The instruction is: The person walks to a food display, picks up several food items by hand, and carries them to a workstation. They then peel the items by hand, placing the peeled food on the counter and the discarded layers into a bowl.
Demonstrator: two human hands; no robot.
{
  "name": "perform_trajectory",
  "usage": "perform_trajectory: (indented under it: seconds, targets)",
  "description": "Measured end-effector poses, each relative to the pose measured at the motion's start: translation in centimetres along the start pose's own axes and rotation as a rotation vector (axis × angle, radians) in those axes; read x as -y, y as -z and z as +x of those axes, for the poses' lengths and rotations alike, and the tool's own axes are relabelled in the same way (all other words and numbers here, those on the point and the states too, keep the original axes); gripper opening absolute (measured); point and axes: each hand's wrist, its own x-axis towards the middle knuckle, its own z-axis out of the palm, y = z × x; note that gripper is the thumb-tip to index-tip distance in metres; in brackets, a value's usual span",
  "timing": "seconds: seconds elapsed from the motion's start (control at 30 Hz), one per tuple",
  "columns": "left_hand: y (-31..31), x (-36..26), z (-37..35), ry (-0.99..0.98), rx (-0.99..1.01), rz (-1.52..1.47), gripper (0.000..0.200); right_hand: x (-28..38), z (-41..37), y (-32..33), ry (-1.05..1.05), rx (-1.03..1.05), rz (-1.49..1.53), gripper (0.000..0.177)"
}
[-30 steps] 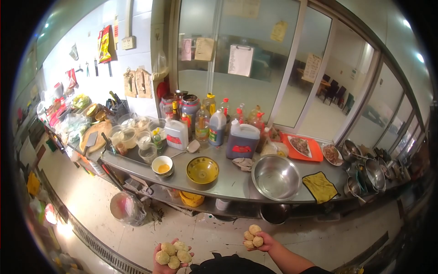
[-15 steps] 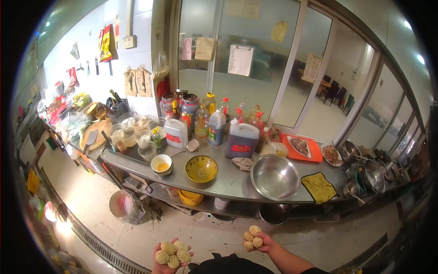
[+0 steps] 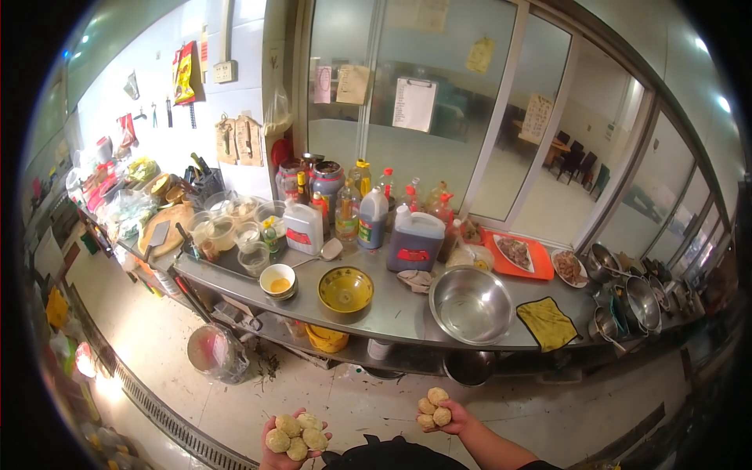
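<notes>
Several round, pale tan balls with a rough surface (image 3: 312,439) rest in my left hand (image 3: 274,459), palm up, its fingers curled around their sides. My right hand (image 3: 457,418) holds several more such balls (image 3: 436,396) in a cluster, with the fingers partly hidden beneath them. Both hands are held low over the floor, in front of the steel counter. On the counter beyond them stand a yellow-patterned bowl (image 3: 346,290), a large steel basin (image 3: 471,305) and a small white bowl with something yellow-orange inside (image 3: 277,281).
A yellow cloth (image 3: 547,322) lies right of the basin. Sauce jugs (image 3: 415,242) and bottles line the counter's back. An orange tray (image 3: 533,263) holds a plate of meat. Pans (image 3: 642,301) crowd the right end. A lined bin (image 3: 216,354) stands on the floor, left.
Both hands stay nearly still, still holding the balls. The view has shifted only very slightly.
</notes>
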Motion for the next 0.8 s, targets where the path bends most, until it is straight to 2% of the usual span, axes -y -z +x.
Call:
perform_trajectory:
  seconds: [0.33,0.8]
  targets:
    - [0.08,0.15,-0.20,-0.004,-0.026,0.015,0.069,-0.02,-0.20,-0.36,-0.005,-0.042,-0.025,0.058]
    - [0.14,0.42,-0.43,0.001,-0.021,-0.004,0.070,-0.01,0.09,0.17,-0.032,0.019,-0.009,0.058]
